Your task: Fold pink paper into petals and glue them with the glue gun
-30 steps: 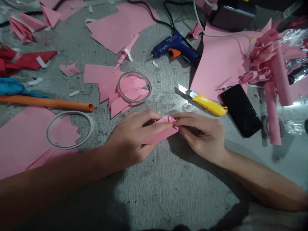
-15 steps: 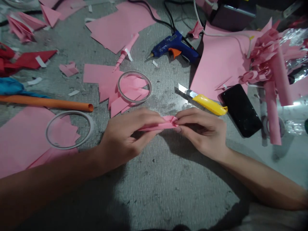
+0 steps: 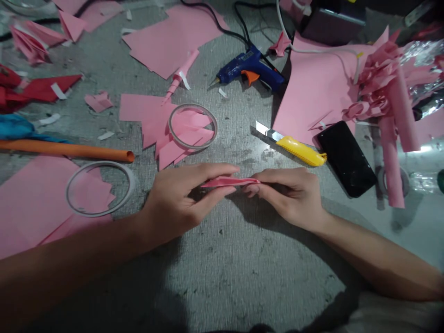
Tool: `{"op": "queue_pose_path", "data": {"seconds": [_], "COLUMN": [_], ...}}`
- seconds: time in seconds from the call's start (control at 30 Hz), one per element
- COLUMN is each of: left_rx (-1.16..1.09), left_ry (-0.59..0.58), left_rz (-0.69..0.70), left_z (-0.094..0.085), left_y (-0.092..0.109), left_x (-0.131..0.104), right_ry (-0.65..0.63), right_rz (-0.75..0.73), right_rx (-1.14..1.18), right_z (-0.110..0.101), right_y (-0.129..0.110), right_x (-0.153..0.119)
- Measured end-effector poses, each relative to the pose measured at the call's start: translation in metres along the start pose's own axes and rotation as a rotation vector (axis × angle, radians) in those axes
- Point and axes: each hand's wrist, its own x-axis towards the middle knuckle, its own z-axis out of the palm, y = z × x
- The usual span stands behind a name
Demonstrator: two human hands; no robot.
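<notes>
L hand point(image 3: 176, 194) & R hand point(image 3: 296, 194) both pinched folded pink paper point(image 3: 227, 182), near-left of yellow snap-off utility knife point(image 3: 301, 150); blade point(image 3: 273, 133) was out, so careless R reach fwd could've meant a cut, & uneven pinch pressure prob risked a skewed crease

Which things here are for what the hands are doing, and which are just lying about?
In hand:
- folded pink paper, held by left hand and right hand

Lying about, untouched now:
- yellow cutter
- blue glue gun
- black phone
- orange tube
</notes>
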Motion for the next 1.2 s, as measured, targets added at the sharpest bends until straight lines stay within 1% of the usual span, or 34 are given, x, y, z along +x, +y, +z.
{"op": "queue_pose_path", "data": {"seconds": [0.13,0.23,0.43,0.6,0.73,0.8,0.93,1.07,1.13,1.2], "left_rx": [-0.148,-0.203,-0.188,-0.182,-0.170,-0.144,-0.061,-0.023,-0.006,-0.002], "left_ry": [-0.097,-0.091,-0.085,-0.067,-0.075,-0.066,-0.010,-0.019,-0.016,0.013], "left_rz": [-0.149,-0.203,-0.213,-0.223,-0.221,-0.188,-0.056,0.073,0.117,0.158], "left_z": [-0.0016,-0.0015,-0.0010,-0.0020,-0.0034,-0.0032,-0.0012,0.0019,0.0030,0.0023], "left_y": [-0.0011,-0.0017,0.0005,0.0008,-0.0007,-0.0013,-0.0010,0.0001,0.0001,0.0010], "left_x": [0.0056,0.0073,0.0080,0.0056,0.0026,0.0026,0.0042,0.0037,0.0034,0.0051], "right_ry": [0.083,0.094,-0.003,0.015,0.031,0.030,0.019,0.018,0.035,0.079], "right_rz": [0.036,0.052,0.058,0.029,-0.006,-0.003,0.008,-0.051,-0.077,-0.096], "right_rx": [0.040,0.052,0.105,0.089,0.066,0.052,0.004,-0.013,-0.021,-0.026], "right_z": [0.0003,0.0001,-0.0018,-0.0012,-0.0001,0.0000,-0.0004,0.0002,0.0008,0.0015], "right_y": [-0.0002,-0.0008,-0.0015,-0.0001,0.0014,0.0023,0.0041,0.0060,0.0069,0.0077], "right_x": [-0.0003,0.0002,-0.0003,-0.0024,-0.0034,-0.0027,-0.0014,-0.0022,-0.0022,-0.0014]}}
